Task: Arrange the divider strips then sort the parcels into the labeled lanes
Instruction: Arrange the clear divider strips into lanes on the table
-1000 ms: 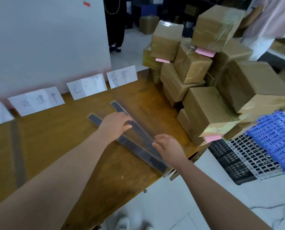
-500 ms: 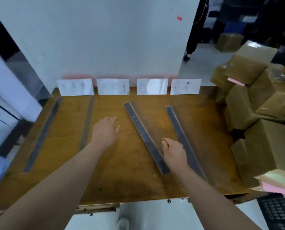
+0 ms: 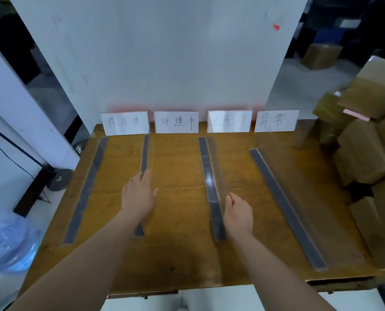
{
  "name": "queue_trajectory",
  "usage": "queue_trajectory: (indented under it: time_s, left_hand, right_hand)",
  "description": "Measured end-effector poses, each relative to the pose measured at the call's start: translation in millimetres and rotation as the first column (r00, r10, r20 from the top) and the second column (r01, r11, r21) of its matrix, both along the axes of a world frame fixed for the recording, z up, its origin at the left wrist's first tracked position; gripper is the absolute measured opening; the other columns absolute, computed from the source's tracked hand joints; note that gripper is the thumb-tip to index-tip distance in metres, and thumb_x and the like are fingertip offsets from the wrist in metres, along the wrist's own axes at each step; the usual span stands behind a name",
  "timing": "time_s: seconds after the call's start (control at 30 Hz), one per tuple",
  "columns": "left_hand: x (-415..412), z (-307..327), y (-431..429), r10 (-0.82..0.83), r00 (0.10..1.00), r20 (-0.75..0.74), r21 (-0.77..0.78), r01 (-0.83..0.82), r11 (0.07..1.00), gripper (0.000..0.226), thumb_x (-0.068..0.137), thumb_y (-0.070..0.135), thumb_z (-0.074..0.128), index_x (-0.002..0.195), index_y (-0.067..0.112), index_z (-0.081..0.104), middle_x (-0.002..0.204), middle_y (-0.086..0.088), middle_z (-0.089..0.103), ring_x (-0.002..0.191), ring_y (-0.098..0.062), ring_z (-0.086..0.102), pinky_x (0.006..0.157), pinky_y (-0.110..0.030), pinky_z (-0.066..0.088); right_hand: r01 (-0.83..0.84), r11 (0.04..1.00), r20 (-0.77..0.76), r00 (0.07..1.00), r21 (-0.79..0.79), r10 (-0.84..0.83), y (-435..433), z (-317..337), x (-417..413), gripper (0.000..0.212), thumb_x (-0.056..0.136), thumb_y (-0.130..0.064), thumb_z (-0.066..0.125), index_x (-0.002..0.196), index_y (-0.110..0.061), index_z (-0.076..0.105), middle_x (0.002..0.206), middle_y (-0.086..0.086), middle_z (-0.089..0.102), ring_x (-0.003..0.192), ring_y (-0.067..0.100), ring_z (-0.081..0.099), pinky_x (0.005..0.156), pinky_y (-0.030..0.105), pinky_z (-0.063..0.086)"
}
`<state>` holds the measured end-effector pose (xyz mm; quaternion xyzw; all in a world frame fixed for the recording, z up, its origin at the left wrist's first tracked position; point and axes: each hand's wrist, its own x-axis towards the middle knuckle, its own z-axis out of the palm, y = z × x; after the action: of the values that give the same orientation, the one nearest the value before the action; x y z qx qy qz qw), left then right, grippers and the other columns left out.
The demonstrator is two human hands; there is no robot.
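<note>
Divider strips (image 3: 285, 208) lie on wooden table (image 3: 180, 257) against wall (image 3: 164, 63).

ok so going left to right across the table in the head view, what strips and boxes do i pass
far-left divider strip → second divider strip → third divider strip → fourth divider strip → parcel stack

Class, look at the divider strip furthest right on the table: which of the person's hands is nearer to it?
Right. The right hand is left of the rightmost strip, beside the third strip; the left hand rests on the second strip, farther left.
</note>
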<state>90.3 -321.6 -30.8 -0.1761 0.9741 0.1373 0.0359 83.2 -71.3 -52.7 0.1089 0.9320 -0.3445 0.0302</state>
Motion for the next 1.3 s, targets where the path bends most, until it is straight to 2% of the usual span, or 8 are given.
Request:
queue_trajectory:
  time_s: [0.13,0.23,0.47,0.6,0.73,0.97,1.13,1.3]
  left_hand:
    - [1.3,-5.9,-10.1,-0.018,1.0,0.0,0.056,0.018,0.998,0.064,0.099,0.033,0.053,0.152,0.012,0.023,0.151,-0.01,0.039,0.136,-0.029,0.041,0.107,-0.043,0.039]
    - [3.8,-9.7,-14.4,-0.032,0.999,0.007,0.067,0.032,0.997,0.062,0.1,0.032,0.051,0.151,0.011,0.024,0.146,-0.01,0.045,0.131,-0.029,0.046,0.101,-0.041,0.043]
    - [5.1,-13.3,-22.3,-0.034,0.997,0.066,0.059,0.031,0.998,0.064,0.102,0.033,0.047,0.155,0.012,0.016,0.146,-0.009,0.046,0.127,-0.028,0.05,0.097,-0.041,0.047]
    - [5.9,-14.4,-23.7,-0.041,0.998,0.049,0.05,0.039,0.998,0.061,0.102,0.031,0.047,0.154,0.013,0.02,0.139,-0.009,0.053,0.12,-0.026,0.055,0.093,-0.04,0.049]
    - [6.9,-13.2,-24.6,-0.038,0.999,0.011,0.067,0.038,0.997,0.058,0.101,0.027,0.048,0.152,0.013,0.025,0.135,-0.008,0.056,0.117,-0.026,0.057,0.091,-0.04,0.05]
    - [8.6,-7.4,-30.2,-0.051,0.998,0.026,0.078,0.049,0.996,0.044,0.103,0.022,0.044,0.144,0.01,0.034,0.134,-0.01,0.056,0.118,-0.028,0.056,0.091,-0.041,0.048]
    - [10.2,-3.6,-31.6,-0.049,0.999,0.02,0.078,0.048,0.996,0.04,0.102,0.02,0.045,0.14,0.009,0.038,0.131,-0.012,0.058,0.116,-0.028,0.057,0.092,-0.042,0.048]
    - [11.1,-3.4,-31.5,-0.041,0.999,0.029,0.074,0.039,0.997,0.044,0.103,0.022,0.043,0.144,0.011,0.033,0.132,-0.011,0.057,0.116,-0.027,0.057,0.091,-0.041,0.048]
  right_hand:
    - [0.037,0.998,-0.022,0.999,-0.043,-0.038,-17.6,-6.8,2.5,0.034,0.103,-0.025,0.039,0.073,-0.018,0.055,0.072,-0.002,0.059,0.067,0.014,0.056,0.057,0.026,0.044]
    - [0.025,0.998,-0.035,0.999,-0.056,-0.027,-29.1,-10.4,6.2,0.031,0.104,-0.026,0.038,0.079,-0.019,0.056,0.074,-0.005,0.058,0.07,0.013,0.056,0.057,0.024,0.039]
    - [0.023,0.999,-0.078,0.997,-0.044,-0.026,-39.7,-12.0,9.8,0.034,0.104,-0.027,0.038,0.094,-0.008,0.064,0.072,-0.008,0.055,0.062,0.004,0.048,0.066,0.029,0.051]
    - [0.019,0.998,-0.085,0.996,-0.06,-0.024,-44.1,-11.7,10.9,0.033,0.103,-0.026,0.038,0.085,-0.009,0.06,0.073,-0.005,0.057,0.065,0.013,0.053,0.059,0.025,0.045]
    - [0.022,0.996,-0.058,0.998,-0.086,-0.027,-45.9,-13.1,11.4,0.036,0.103,-0.027,0.038,0.073,-0.015,0.055,0.066,-0.001,0.056,0.058,0.011,0.05,0.05,0.023,0.036]
    - [0.04,0.993,-0.043,0.998,-0.111,-0.045,-45.4,-12.1,8.5,0.036,0.103,-0.026,0.039,0.076,-0.011,0.057,0.069,0.004,0.059,0.061,0.016,0.054,0.06,0.033,0.049]
    - [0.018,0.997,-0.061,0.998,-0.079,-0.022,-45.5,-11.4,4.8,0.036,0.103,-0.025,0.039,0.074,-0.012,0.056,0.066,0.002,0.058,0.059,0.014,0.052,0.055,0.029,0.044]
    - [0.017,0.997,-0.044,0.999,-0.081,-0.021,-43.2,-11.7,7.2,0.034,0.103,-0.026,0.039,0.077,-0.014,0.057,0.069,0.002,0.059,0.061,0.014,0.054,0.057,0.03,0.047]
